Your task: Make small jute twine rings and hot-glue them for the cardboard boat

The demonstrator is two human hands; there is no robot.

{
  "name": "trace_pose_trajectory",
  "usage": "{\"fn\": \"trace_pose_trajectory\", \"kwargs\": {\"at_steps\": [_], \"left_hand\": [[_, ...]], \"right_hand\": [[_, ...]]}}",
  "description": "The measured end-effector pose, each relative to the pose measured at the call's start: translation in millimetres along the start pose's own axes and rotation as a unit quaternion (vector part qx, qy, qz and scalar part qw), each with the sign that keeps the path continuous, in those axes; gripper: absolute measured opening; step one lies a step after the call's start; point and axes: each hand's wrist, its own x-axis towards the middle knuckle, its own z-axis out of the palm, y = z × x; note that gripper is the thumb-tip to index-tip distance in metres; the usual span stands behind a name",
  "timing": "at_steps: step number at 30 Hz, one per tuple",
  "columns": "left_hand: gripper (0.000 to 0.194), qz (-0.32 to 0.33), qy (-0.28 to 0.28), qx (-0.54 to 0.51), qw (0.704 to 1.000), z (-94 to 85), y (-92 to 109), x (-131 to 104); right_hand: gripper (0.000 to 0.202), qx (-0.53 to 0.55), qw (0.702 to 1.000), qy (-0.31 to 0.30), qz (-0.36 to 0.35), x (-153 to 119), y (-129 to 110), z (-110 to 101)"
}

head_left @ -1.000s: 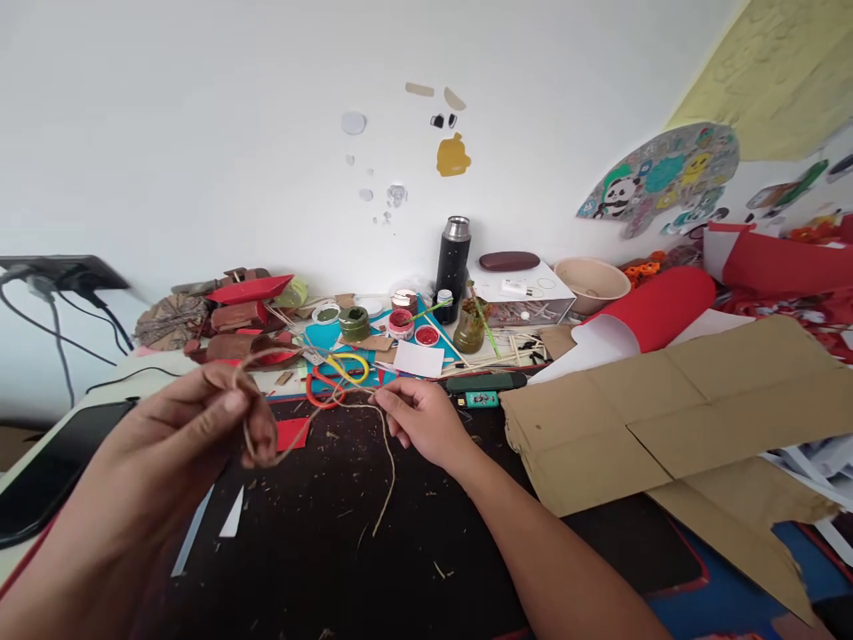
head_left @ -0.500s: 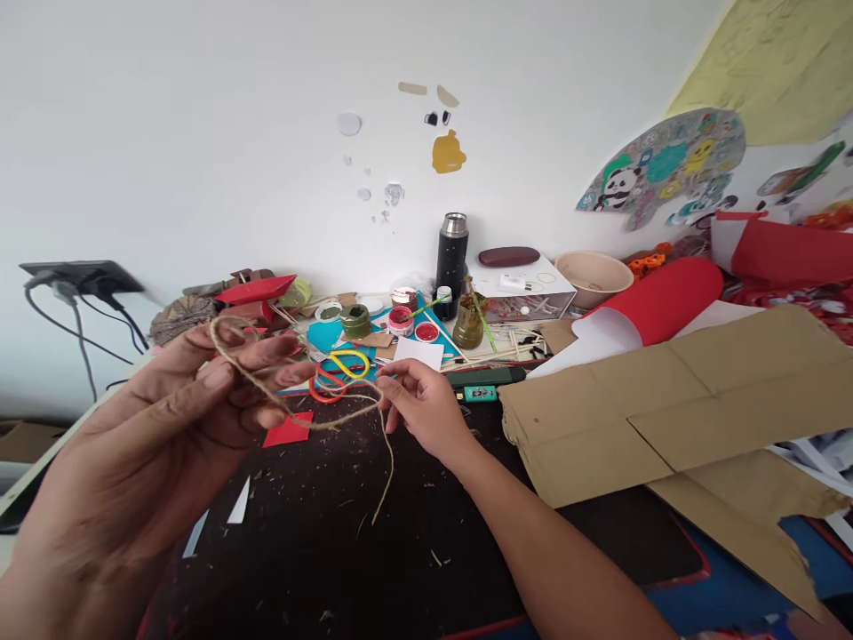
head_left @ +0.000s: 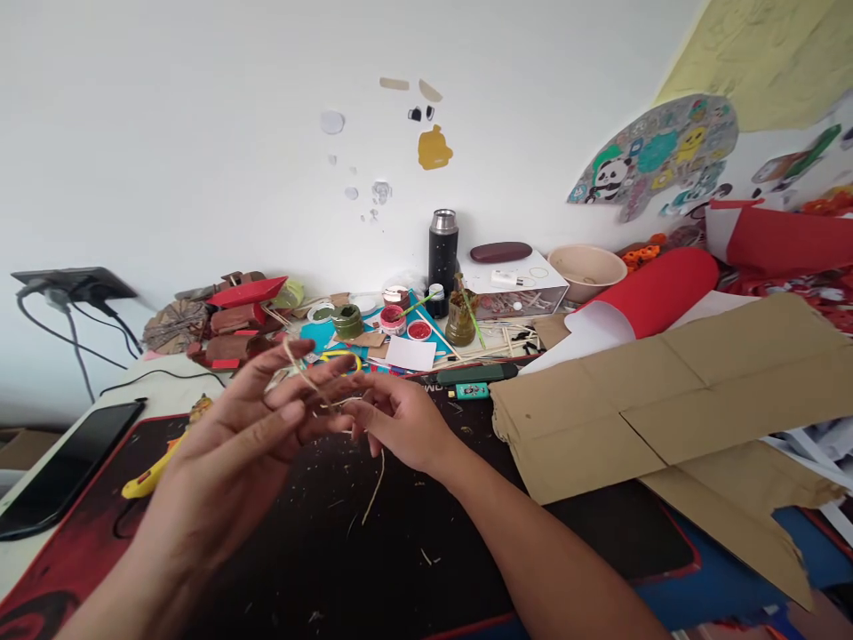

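Observation:
A thin tan twine (head_left: 374, 493) runs between both hands, and its loose end hangs down over the black mat (head_left: 426, 524). My left hand (head_left: 259, 427), palm turned inward, has the twine looped around its fingers, with the thumb against it. Close beside it, my right hand (head_left: 400, 418) pinches the twine between thumb and fingers. The fingertips of the two hands nearly meet, and the exact path of the twine between them is partly hidden. Behind the hands, a yellow scissor handle (head_left: 350, 359) shows in part.
Paint jars (head_left: 347, 322), a black flask (head_left: 443, 251) and a clear box (head_left: 526, 289) stand along the wall. Cardboard (head_left: 673, 400) covers the right side. A phone (head_left: 70, 462) and a yellow tool (head_left: 150, 476) lie at left.
My left hand has moved right and away from the camera, closer to my right hand. The twine span between them is shorter. The phone and yellow tool have come into view at left.

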Motion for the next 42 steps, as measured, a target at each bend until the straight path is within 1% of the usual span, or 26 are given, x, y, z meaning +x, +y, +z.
{"fn": "trace_pose_trajectory", "kwargs": {"at_steps": [1,3,5,7,9,11,15,17,19,22,24,25,27,28,29,30,31,32,34,35,38,40,42], "left_hand": [[0.039,-0.017,-0.015,-0.002,1.0,-1.1,-8,-3],[0.039,-0.03,-0.013,-0.006,0.999,-5.1,-22,-8],[0.04,-0.029,0.006,0.0,1.0,-11.6,-32,-11],[0.041,-0.024,0.033,-0.001,0.999,-19.9,-36,-14],[0.041,-0.027,0.056,-0.006,0.998,-27.4,-38,-19],[0.042,-0.042,0.066,-0.009,0.997,-31.4,-40,-26],[0.049,-0.077,0.061,-0.008,0.995,-27.5,-49,-38],[0.05,-0.081,0.059,-0.005,0.995,-25.1,-52,-40],[0.051,-0.081,0.064,0.008,0.995,-27.4,-53,-39],[0.054,-0.075,0.068,0.084,0.991,-40.6,-50,-35],[0.051,-0.051,0.072,0.186,0.978,-51.3,-46,-32],[0.047,-0.023,0.083,0.244,0.966,-55.4,-44,-30],[0.045,0.054,0.091,0.355,0.929,-59.3,-41,-27],[0.049,0.093,0.078,0.4,0.908,-59.2,-40,-25],[0.054,0.124,0.051,0.434,0.891,-58.1,-39,-23],[0.056,0.144,0.012,0.454,0.879,-56.5,-38,-21],[0.053,0.151,-0.031,0.463,0.873,-55.0,-37,-19],[0.046,0.148,-0.068,0.462,0.872,-54.0,-36,-17],[0.031,0.118,-0.113,0.45,0.878,-54.4,-32,-14],[0.027,0.097,-0.124,0.443,0.882,-55.8,-29,-14],[0.028,0.033,-0.143,0.413,0.899,-61.4,-14,-14],[0.026,0.006,-0.144,0.388,0.91,-65.2,-2,-17],[0.028,0.004,-0.097,0.359,0.928,-71.8,9,-23]], "right_hand": [[0.023,-0.013,1.0,-0.003,-0.005,-1,1,-1],[0.015,-0.052,0.998,-0.015,-0.008,-2,3,-2],[0.021,-0.091,0.996,-0.024,-0.001,-3,3,-3],[0.023,-0.095,0.995,-0.038,0.004,-4,1,-4],[0.024,-0.073,0.995,-0.062,0.011,-5,-2,-4],[0.027,-0.061,0.994,-0.087,0.024,-6,-2,-2],[0.033,-0.093,0.986,-0.119,0.064,-7,4,4],[0.037,-0.116,0.982,-0.125,0.077,-7,7,5],[0.039,-0.131,0.981,-0.121,0.079,-6,7,4],[0.037,-0.143,0.983,-0.095,0.057,-6,3,-2],[0.036,-0.158,0.983,-0.077,0.042,-6,-1,-5],[0.036,-0.166,0.982,-0.074,0.04,-6,-2,-5],[0.034,-0.175,0.98,-0.087,0.047,-8,-4,-4],[0.034,-0.175,0.978,-0.102,0.053,-8,-3,-3],[0.033,-0.175,0.976,-0.117,0.057,-9,-3,-2],[0.033,-0.174,0.974,-0.129,0.059,-10,-2,-1],[0.033,-0.173,0.973,-0.138,0.059,-10,-2,0],[0.033,-0.173,0.973,-0.141,0.06,-10,-2,0],[0.032,-0.174,0.974,-0.128,0.061,-10,-4,-1],[0.032,-0.176,0.975,-0.118,0.06,-10,-5,-2],[0.032,-0.187,0.978,-0.085,0.048,-10,-11,-6],[0.033,-0.197,0.978,-0.061,0.035,-9,-13,-9],[0.034,-0.202,0.979,-0.031,0.023,-7,-14,-12]]}}
